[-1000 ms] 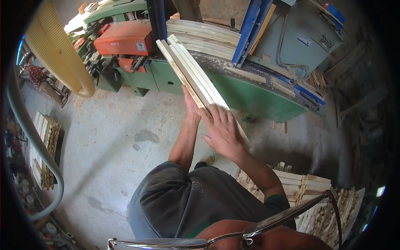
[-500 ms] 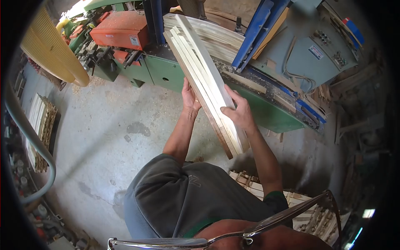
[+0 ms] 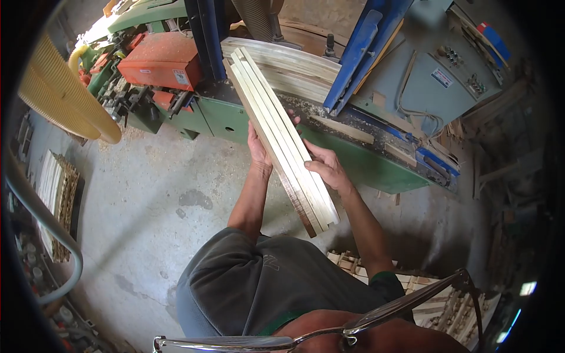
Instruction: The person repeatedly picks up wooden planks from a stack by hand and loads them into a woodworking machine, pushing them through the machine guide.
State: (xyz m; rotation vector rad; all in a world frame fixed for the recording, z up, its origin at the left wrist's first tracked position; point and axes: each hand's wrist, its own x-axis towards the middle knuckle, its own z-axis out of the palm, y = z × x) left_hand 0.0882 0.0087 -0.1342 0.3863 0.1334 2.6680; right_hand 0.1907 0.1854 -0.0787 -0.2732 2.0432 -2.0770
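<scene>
From my feed, the right hand [image 3: 328, 169] clasps the right edge of a bundle of long, straight, pale wooden strips [image 3: 282, 141], its thumb laid over the top. The left hand [image 3: 259, 152] cups the bundle from the left and below, fingertips showing past the far edge; both grips are full, closed around wood. Half a second ago I saw one pale strip fanned out at an angle; now it lies alongside the others. I read that as a loose armful made into one tidier handful, though the ends remain slightly stepped.

The bundle slants in front of a long green metal machine [image 3: 376, 167]; I cannot tell whether its upper end touches it. Beyond, a pile of pale wooden boards [image 3: 312, 73] rests on the machine bed beside a blue steel upright [image 3: 356, 59]. A stack of wooden strips [image 3: 56, 203] stands farther left on the floor.
</scene>
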